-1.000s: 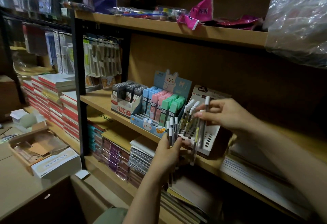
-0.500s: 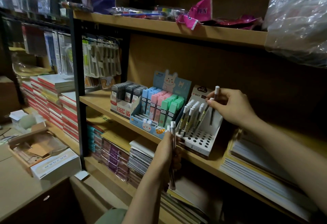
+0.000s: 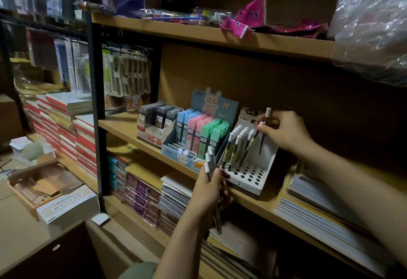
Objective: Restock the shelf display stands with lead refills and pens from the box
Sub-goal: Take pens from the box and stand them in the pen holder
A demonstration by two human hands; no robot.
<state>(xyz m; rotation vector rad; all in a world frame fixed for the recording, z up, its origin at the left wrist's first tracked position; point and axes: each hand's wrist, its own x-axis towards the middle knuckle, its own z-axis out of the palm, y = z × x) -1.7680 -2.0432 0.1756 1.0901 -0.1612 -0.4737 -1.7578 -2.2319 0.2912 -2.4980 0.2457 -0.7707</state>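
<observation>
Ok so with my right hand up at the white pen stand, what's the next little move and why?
Probably lower the pen your right hand pinches until it seats in a hole of the white pen stand; its tip hangs above the holes. Many front holes are empty, and your left hand holds more pens to follow.

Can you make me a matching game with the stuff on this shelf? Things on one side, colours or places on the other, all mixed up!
Things:
1. left hand
2. right hand
3. bunny stand
4. pink packet

Places or states:
A. lying on the top shelf
B. holding a bunch of pens below the shelf edge
C. full of blue, pink and green lead refills
D. putting a pen into the white pen stand

Pairs: 1-B, 2-D, 3-C, 4-A
</observation>
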